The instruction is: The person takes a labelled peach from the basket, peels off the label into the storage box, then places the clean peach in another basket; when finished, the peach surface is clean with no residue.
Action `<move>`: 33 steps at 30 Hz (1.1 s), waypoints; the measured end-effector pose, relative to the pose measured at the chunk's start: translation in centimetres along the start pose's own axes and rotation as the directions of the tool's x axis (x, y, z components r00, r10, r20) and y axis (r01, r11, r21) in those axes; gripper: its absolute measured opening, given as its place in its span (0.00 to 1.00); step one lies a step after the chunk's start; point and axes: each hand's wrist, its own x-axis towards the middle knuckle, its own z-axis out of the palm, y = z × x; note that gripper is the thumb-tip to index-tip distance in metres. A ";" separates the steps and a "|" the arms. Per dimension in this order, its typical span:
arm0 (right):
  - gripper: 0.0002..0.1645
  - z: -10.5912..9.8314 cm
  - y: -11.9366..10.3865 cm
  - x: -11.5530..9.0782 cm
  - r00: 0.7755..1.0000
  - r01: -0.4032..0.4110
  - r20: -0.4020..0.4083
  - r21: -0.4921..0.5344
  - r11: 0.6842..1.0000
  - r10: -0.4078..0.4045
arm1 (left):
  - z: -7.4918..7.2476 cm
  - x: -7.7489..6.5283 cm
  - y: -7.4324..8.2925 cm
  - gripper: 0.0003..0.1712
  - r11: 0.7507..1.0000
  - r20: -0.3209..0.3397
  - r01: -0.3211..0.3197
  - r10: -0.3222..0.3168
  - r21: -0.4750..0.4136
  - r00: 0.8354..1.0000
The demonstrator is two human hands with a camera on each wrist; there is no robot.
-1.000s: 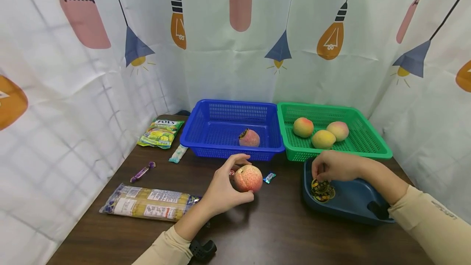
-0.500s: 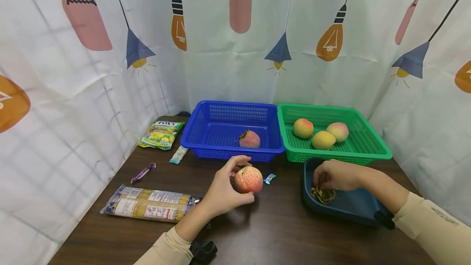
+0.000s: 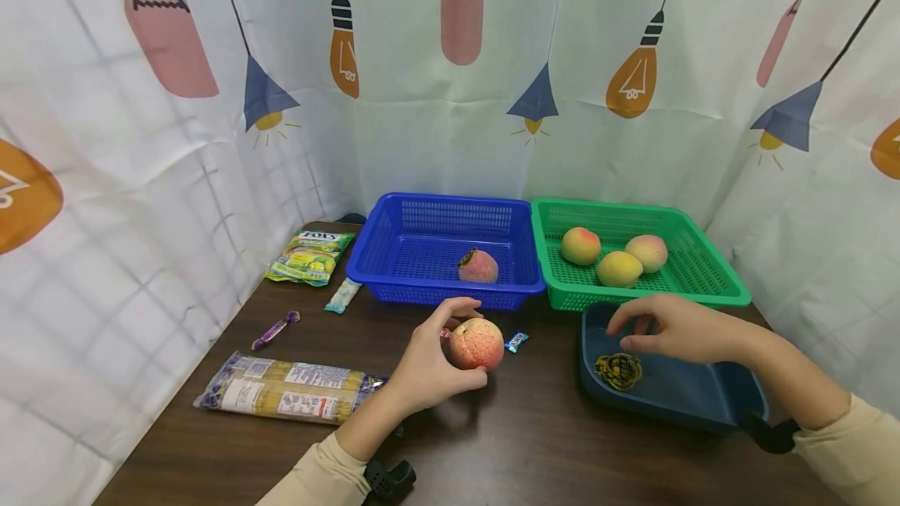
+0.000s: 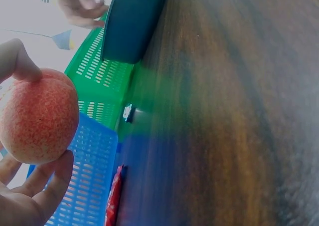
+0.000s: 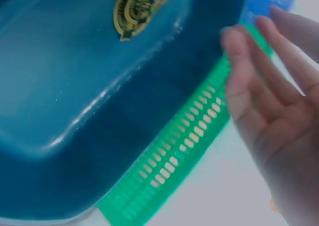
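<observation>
My left hand (image 3: 432,358) holds a speckled red peach (image 3: 476,343) above the table, thumb on one side and fingers on the other. The left wrist view shows the same peach (image 4: 40,117) close up, its skin bare on the visible side. Over the dark blue tray (image 3: 692,393), my right hand (image 3: 675,326) hovers with relaxed fingers and nothing between them. Black and gold round stickers (image 3: 619,372) lie overlapping on the tray's floor, just below that hand. In the right wrist view the stickers (image 5: 139,9) are apart from the fingers.
Behind stand a blue basket (image 3: 450,290) holding one peach with a dark sticker (image 3: 478,265), and a green basket (image 3: 717,279) with three peaches. At left lie a noodle pack (image 3: 291,389), a candy bag (image 3: 309,258) and wrapped candies (image 3: 276,329). A small blue candy (image 3: 516,342) lies near the peach.
My right hand has let go of the black and gold stickers, which now lie in the tray, and has risen to the right. My left hand keeps the peach in place.
</observation>
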 end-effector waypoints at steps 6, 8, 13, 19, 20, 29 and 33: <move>0.12 -1.7 1.7 -1.4 0.942 0.022 -0.334 0.010 1.000 -0.018 | 0.0 0.0 -0.1 0.53 1.000 0.006 0.007 -0.007 -0.009 1.000; 0.15 -2.3 2.8 -1.9 0.896 -0.020 -0.444 0.003 1.000 0.020 | 0.0 0.0 0.0 0.53 1.000 0.008 0.012 -0.012 -0.016 1.000; 0.25 -3.7 6.3 -3.1 0.789 -0.154 -0.597 0.037 0.987 0.145 | 0.1 0.0 0.1 0.53 1.000 0.017 0.022 -0.022 -0.017 1.000; 0.40 -4.2 9.7 -4.8 0.781 -0.221 -0.536 0.241 0.945 0.319 | 0.1 -0.2 0.3 0.51 1.000 0.023 0.018 -0.017 -0.020 1.000; 0.43 -4.2 10.1 -5.1 0.785 -0.238 -0.509 0.278 0.931 0.352 | 0.1 -0.2 0.3 0.51 1.000 0.025 0.016 -0.016 -0.020 1.000; 0.62 -3.9 14.2 -5.4 0.840 -0.318 -0.320 0.366 0.875 0.439 | 0.0 -0.4 0.3 0.50 0.999 0.045 0.024 -0.022 -0.026 0.999; 0.63 -3.6 15.3 -5.2 0.839 -0.294 -0.307 0.440 0.848 0.450 | 0.3 -0.3 0.3 0.50 0.999 0.057 0.029 -0.028 -0.027 0.998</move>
